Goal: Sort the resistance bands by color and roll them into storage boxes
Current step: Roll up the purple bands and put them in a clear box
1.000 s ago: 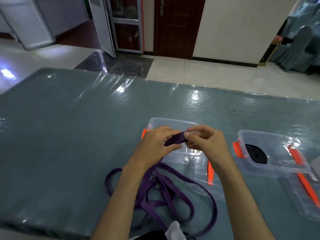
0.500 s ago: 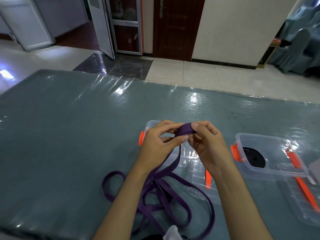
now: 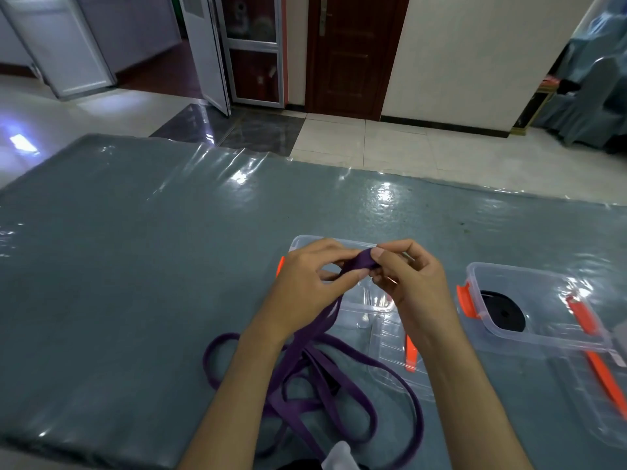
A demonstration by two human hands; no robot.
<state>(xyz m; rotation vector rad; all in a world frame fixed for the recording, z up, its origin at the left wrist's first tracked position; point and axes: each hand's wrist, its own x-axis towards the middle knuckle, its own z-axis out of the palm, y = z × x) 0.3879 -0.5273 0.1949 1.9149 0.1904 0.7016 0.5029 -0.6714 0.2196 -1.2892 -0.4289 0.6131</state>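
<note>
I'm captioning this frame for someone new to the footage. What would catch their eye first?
First, the two hands, left hand and right hand, pinching one end of a purple band at centre, above a clear box. The band's loose loops sprawl on the grey table below. To the right, a second clear box holds a rolled black band.

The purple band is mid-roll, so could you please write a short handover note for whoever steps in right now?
Left hand and right hand: both pinch the started end of the purple band, held above the empty clear box.
The band's loose remainder lies in loops on the table near the front edge.
Done: black band rolled and sitting in the right box, lid off.
Left: finish rolling the purple band, put it in the empty box, and probably close both lids.
</note>
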